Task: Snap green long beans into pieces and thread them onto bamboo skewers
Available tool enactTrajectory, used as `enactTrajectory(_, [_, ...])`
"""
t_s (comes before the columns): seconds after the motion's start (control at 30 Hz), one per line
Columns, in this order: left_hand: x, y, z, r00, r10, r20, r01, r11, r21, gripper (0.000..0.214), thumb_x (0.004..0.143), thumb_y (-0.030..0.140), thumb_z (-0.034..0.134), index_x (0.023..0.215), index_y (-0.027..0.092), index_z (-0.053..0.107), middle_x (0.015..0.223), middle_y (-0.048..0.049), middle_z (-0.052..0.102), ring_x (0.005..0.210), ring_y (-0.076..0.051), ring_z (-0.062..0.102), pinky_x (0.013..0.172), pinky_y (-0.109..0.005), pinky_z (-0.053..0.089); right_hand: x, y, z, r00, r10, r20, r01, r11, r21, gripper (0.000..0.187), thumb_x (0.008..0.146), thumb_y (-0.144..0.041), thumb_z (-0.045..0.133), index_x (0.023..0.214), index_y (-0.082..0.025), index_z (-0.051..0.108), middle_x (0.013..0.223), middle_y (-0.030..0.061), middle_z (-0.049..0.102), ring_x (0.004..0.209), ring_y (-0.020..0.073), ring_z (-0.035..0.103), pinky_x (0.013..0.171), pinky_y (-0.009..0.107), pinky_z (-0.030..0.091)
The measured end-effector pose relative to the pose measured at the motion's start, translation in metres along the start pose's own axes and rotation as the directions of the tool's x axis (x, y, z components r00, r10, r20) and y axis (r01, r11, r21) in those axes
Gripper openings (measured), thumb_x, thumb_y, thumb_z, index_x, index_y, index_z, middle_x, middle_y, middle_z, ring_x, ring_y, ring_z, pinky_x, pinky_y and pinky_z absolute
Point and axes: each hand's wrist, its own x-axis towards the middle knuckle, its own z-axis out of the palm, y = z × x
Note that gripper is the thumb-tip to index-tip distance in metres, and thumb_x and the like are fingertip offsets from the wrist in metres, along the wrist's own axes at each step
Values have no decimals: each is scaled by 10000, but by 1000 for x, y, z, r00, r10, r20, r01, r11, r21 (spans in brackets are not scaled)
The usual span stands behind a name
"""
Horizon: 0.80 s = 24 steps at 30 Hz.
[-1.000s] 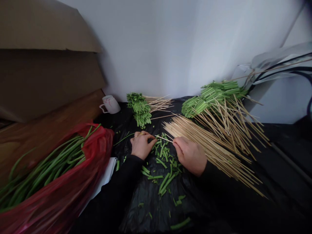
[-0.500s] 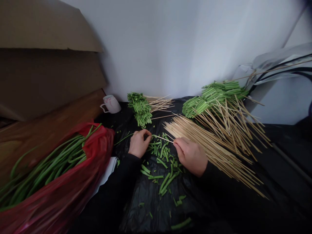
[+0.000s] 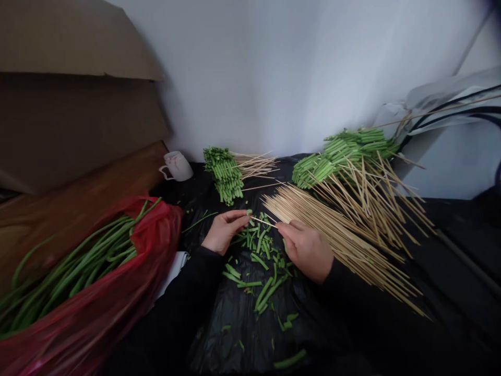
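Observation:
My right hand [image 3: 307, 248] pinches a thin bamboo skewer [image 3: 263, 221] whose tip points left. My left hand [image 3: 225, 230] pinches a short green stem piece [image 3: 248, 212] right at that tip. Between and below both hands lies a scatter of cut green stem pieces [image 3: 262, 261] on black plastic sheeting [image 3: 242, 334]. To the right of my right hand is a big fan of bare skewers [image 3: 352, 235].
Two piles of finished green skewers lie at the back, one in the middle [image 3: 227, 175] and one to the right [image 3: 340, 154]. A red bag [image 3: 97, 303] of long green stems fills the left. A white mug [image 3: 177, 166] stands by the wall, next to cardboard [image 3: 74, 99].
My left hand has shifted right and opened its pinch towards the skewer tip, now with a small green piece at it. My right hand has barely moved.

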Motion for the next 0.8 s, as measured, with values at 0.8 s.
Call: enactTrajectory(0.8, [-2,4,1,968,-207,143,248,884,-397,151,686,94,809,831,94,767,761,-50,722,563,-48,608,544,-131,513,0,-1,-1,998,-8,-56,9,1000,2,290,947,-197,430,1079,-209,687,842,36,670,649,140,576,551,286,291])
